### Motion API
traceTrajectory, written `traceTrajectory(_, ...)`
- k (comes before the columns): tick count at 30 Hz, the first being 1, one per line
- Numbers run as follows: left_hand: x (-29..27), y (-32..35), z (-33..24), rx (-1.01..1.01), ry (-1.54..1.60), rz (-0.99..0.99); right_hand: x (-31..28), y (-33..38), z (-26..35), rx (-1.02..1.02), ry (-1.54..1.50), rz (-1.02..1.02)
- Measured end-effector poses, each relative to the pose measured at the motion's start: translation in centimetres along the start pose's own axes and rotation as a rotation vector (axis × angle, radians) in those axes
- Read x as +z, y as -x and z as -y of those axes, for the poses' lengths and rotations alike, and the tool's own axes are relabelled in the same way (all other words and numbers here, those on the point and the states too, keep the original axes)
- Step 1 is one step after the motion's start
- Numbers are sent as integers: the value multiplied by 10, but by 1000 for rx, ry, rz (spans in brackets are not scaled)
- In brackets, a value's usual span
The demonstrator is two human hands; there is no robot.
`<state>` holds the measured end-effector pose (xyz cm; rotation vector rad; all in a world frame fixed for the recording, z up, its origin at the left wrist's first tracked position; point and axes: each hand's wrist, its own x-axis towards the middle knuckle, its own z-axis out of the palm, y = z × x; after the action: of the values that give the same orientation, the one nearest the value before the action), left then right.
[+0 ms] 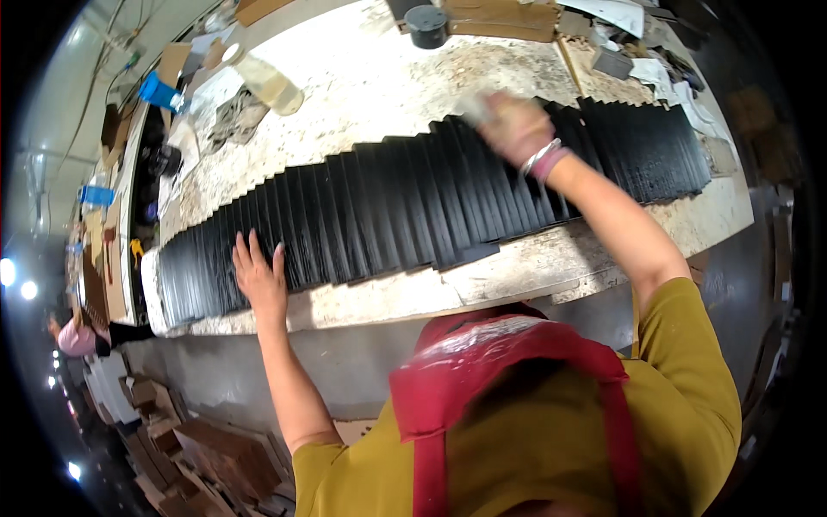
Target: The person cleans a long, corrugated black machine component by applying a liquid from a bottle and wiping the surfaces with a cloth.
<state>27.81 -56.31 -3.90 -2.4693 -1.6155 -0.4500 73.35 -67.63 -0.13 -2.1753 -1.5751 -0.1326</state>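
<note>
A long row of overlapping black strips (379, 211) fans across the worktable from near left to far right, its edges stepped. Flat on the left part of the row, with fingers spread, lies my left hand (260, 280). My right hand (517, 129) is over the far edge of the row, right of the middle, smeared by motion. At its fingertips shows a pale, blurred thing (472, 109), perhaps a cloth or pad; its kind is hidden by the blur. The fingers seem closed round it.
The stained white worktable (353, 95) carries a bottle of yellowish liquid (265, 82), a crumpled grey rag (237, 116), a blue container (161, 91) and a round black tin (426, 28). A grey block (612, 62) and papers lie far right. Another person (82, 336) is at far left.
</note>
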Motion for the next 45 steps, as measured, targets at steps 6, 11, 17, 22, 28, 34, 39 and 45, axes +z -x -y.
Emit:
traceTrajectory(6,7,10,-1,-97,-32,127,-15,28,52,-323,-130,222)
traceTrajectory(11,6,4,-11,-93,-52,117,9,3,19,-118,31,-25)
traceTrajectory(17,0,8,-10,-109,-27,102,-45,83,78,-422,-303,384)
traceTrajectory(22,2,5,-12,-79,-46,72,-13,63,29,-83,27,89)
traceTrajectory(28,4,6,-11,-104,-67,70,-65,138,84,-418,-175,288)
traceTrajectory(34,7,6,-11,-93,-60,70,-32,114,40,-48,-59,4)
traceTrajectory(39,11,8,-5,-92,-55,59,-55,135,66,-374,-122,249)
traceTrajectory(45,13,4,-6,-59,-38,63,2,2,9,15,-112,52)
